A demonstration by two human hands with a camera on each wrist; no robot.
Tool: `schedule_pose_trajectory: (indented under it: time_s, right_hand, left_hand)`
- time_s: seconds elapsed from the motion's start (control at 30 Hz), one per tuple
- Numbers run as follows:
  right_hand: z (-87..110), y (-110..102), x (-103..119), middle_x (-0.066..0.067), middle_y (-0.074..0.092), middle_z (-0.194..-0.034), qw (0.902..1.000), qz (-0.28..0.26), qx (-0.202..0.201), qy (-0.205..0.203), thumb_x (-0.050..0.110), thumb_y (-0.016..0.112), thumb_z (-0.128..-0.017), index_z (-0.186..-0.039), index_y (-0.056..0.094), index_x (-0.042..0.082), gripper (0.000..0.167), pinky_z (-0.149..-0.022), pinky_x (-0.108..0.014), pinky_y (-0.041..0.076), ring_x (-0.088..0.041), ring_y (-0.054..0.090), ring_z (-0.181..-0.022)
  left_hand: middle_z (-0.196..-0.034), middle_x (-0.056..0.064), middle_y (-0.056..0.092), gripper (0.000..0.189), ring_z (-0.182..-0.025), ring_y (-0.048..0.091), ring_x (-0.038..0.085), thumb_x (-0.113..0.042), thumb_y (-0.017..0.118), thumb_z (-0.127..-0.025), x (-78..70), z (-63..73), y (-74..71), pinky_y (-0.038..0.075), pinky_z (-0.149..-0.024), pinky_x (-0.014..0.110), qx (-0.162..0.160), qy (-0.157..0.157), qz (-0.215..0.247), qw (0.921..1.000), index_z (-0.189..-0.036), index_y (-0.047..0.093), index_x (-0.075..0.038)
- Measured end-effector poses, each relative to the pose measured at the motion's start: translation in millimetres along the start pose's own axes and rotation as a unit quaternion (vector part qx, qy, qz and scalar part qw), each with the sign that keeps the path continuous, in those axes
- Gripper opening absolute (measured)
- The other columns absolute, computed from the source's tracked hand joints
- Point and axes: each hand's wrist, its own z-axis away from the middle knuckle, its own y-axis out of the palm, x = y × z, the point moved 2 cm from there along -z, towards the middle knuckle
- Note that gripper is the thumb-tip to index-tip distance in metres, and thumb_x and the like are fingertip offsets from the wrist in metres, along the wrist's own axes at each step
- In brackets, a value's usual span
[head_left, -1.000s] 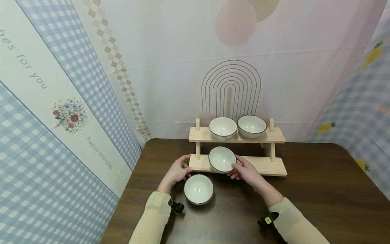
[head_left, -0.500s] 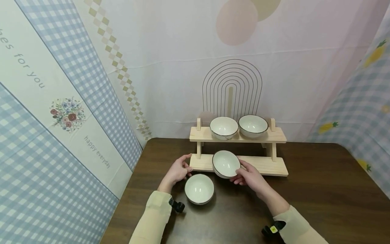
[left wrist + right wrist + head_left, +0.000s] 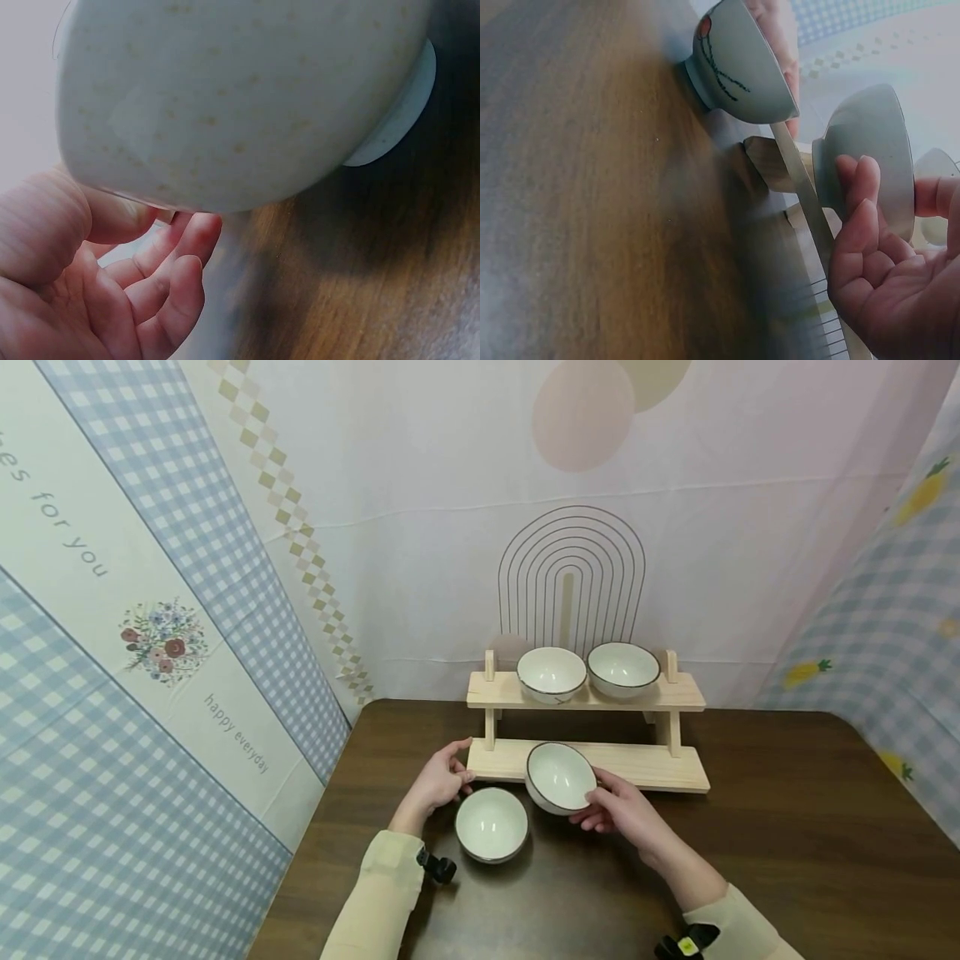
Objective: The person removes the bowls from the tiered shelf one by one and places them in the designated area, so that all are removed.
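Left hand point(image 3: 437, 779) holds the left end of the rack point(image 3: 648, 767); right hand point(image 3: 618, 814) pinches a tipped bowl point(image 3: 561, 777), which has come forward, so it pokes past the rack's front.

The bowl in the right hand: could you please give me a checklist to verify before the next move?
1. Right hand has a grip on the held bowl: ok, thumb at the rim, fingers on the outside.
2. Held bowl is level: not ok, it tilts.
3. Held bowl has nothing inside: ok.
4. Held bowl is clear of the wooden rack: cannot tell; its foot looks very close to the shelf edge.
5. Left hand is at the rack: ok, at the lower shelf's left end.
6. Table bowl stands upright: ok, in front of the rack.
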Motion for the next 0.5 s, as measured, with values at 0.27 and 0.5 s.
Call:
schedule_pose_trajectory:
  time_s: [0.27,0.5]
  right_hand:
    - [4.7,-2.2,-5.7,-0.019,0.078,-0.099,0.9998,0.001,0.018,0.006,0.012,0.052,-0.107,-0.166,0.021,-0.005,0.069,-0.070,-0.030,0.058,-0.019,0.074,-0.079]
    - [5.9,-8.2,-13.4,-0.019,0.078,-0.100,0.9994,0.012,0.032,0.011,0.013,0.053,-0.106,-0.167,0.020,-0.006,0.071,-0.069,-0.030,0.057,-0.021,0.075,-0.081]
  left_hand:
    - [-0.087,0.011,0.062,0.063,-0.067,0.069,0.021,0.004,0.069,-0.100,0.1,-0.1,0.4,0.052,-0.054,0.031,0.001,-0.004,0.002,1.0000,-0.159,0.051,-0.010]
    - [-0.088,0.012,0.062,0.063,-0.068,0.069,0.022,0.004,0.069,-0.101,-0.8,-0.2,0.5,0.052,-0.055,0.032,0.003,-0.005,-0.001,1.0000,-0.159,0.051,-0.011]
